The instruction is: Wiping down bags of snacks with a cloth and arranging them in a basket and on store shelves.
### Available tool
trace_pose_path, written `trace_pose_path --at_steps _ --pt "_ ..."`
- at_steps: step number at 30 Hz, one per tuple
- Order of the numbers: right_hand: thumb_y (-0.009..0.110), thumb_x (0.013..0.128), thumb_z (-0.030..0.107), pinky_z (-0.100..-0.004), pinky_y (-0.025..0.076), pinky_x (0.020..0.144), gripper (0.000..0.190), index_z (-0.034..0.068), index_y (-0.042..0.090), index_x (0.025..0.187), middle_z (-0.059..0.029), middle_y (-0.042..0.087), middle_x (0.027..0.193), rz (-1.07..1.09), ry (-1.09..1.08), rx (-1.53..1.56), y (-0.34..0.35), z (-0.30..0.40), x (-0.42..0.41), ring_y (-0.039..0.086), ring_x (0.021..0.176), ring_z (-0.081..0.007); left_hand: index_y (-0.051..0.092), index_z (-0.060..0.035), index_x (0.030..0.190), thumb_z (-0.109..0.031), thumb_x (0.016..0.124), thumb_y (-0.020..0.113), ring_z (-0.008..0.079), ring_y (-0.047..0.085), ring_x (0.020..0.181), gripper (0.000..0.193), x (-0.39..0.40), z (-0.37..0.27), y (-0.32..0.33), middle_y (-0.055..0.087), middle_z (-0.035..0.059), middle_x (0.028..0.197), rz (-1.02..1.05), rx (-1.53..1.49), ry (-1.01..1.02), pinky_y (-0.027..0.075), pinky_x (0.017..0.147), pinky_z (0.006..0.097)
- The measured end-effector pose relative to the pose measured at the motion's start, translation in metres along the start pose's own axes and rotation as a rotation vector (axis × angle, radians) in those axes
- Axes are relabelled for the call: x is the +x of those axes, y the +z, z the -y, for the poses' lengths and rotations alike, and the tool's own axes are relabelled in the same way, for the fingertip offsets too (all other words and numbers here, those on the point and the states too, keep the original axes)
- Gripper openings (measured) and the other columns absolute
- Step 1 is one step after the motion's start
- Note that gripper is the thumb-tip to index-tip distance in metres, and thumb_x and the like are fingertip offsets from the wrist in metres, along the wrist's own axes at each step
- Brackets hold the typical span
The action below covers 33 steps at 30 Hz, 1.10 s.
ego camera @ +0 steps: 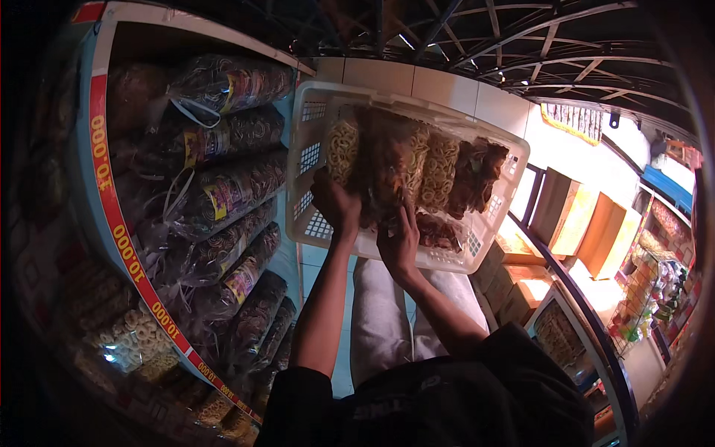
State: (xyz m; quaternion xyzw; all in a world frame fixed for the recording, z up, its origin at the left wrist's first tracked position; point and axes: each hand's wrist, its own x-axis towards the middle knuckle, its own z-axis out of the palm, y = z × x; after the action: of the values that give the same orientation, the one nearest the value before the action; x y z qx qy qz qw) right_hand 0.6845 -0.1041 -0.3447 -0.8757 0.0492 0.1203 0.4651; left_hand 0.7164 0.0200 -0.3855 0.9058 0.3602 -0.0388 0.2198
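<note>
A white plastic basket (385,251) with perforated sides stands before me, holding several clear bags of snacks. My left hand (337,204) is at the basket's left side, gripping a dark brown bag of snacks (377,151). Lower on that bag lies my right hand (399,237), its fingers stretched along the plastic. Bags of pale ring-shaped snacks (439,173) lie on either side of the dark one. Reddish-brown bagged snacks (477,176) fill the right side, and a smaller such bag (441,232) sits near the front rim.
At left, a shelf with a red price strip (131,262) holds several tied bags of dark spiral snacks (240,190). Cardboard boxes (561,215) are stacked at right, beyond a dark metal rail (544,251). A dark metal lattice (536,50) spans the top. A wire rack (642,296) holds small packets.
</note>
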Motion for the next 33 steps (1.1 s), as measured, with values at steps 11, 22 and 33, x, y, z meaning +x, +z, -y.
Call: trace_pose_path --at_steps 11,22,33 --pt "0.060 0.075 0.002 -0.0430 0.039 0.098 0.039 0.003 0.055 0.113 -0.0251 0.048 0.127 0.157 -0.028 0.018 0.029 0.010 0.031 0.042 0.122 -0.0427 0.044 0.0031 0.118 -0.015 0.078 0.061 0.0404 0.051 0.099 0.047 0.010 0.026 0.022 0.052 0.0264 0.108 0.095 -0.090 0.139 0.041 0.083 0.0497" --pt "0.053 0.083 -0.001 -0.0358 0.046 0.085 0.019 -0.002 0.059 0.101 -0.0141 0.060 0.106 -0.009 -0.890 0.172 0.006 0.218 0.126 0.057 0.100 -0.0287 0.050 -0.0004 0.112 -0.007 0.080 0.063 0.0285 0.052 0.091 0.036 0.093 -0.058 -0.296 0.054 0.0165 0.103 -0.716 -0.860 0.490 0.043 0.079 0.0373" --pt "0.068 0.075 0.015 -0.0447 0.043 0.081 0.041 0.008 0.056 0.113 -0.0138 0.054 0.102 0.096 -1.469 0.162 0.128 0.434 0.179 0.054 0.097 -0.0305 0.041 0.0015 0.129 -0.017 0.076 0.059 0.0329 0.049 0.109 0.059 0.302 0.099 -0.445 0.044 0.0210 0.125 -1.463 -0.555 -0.719 0.035 0.098 0.0413"
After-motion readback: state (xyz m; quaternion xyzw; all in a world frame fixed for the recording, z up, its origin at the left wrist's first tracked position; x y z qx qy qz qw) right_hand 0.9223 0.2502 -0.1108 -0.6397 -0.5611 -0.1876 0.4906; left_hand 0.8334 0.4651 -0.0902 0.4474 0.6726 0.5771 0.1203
